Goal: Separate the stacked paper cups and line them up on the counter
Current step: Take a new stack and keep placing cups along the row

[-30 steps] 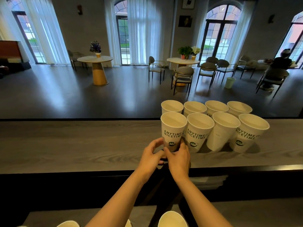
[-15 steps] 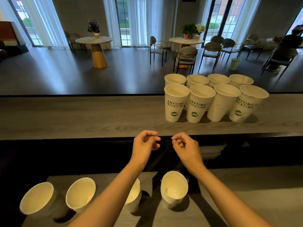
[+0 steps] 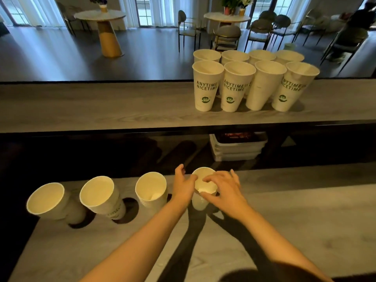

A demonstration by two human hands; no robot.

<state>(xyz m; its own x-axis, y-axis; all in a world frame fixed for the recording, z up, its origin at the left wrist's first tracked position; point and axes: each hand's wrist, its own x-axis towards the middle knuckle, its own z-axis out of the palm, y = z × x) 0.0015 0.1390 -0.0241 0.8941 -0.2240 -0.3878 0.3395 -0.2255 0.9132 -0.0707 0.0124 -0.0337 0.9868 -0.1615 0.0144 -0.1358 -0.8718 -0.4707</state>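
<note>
Several white paper cups printed "ANYTIME NICETIME" (image 3: 206,86) stand in two rows on the upper counter (image 3: 101,106) at the right. On the lower counter (image 3: 295,210) a stack of cups (image 3: 201,202) stands in a round hole. My left hand (image 3: 183,186) wraps the stack's left side. My right hand (image 3: 221,188) grips the rim of the top cup (image 3: 203,175) from the right, fingertips over its mouth. Three more cup stacks (image 3: 151,189) (image 3: 99,193) (image 3: 46,198) sit in holes to the left.
Stacked white trays (image 3: 238,149) sit on a shelf under the upper counter. Beyond the counter is a room with round tables (image 3: 101,16), chairs (image 3: 225,37) and a seated person (image 3: 354,27) at the far right.
Both hands let go of the front-left cup on the upper counter, came down empty to the lower counter, and now grip the rightmost stack. The camera tilted downward.
</note>
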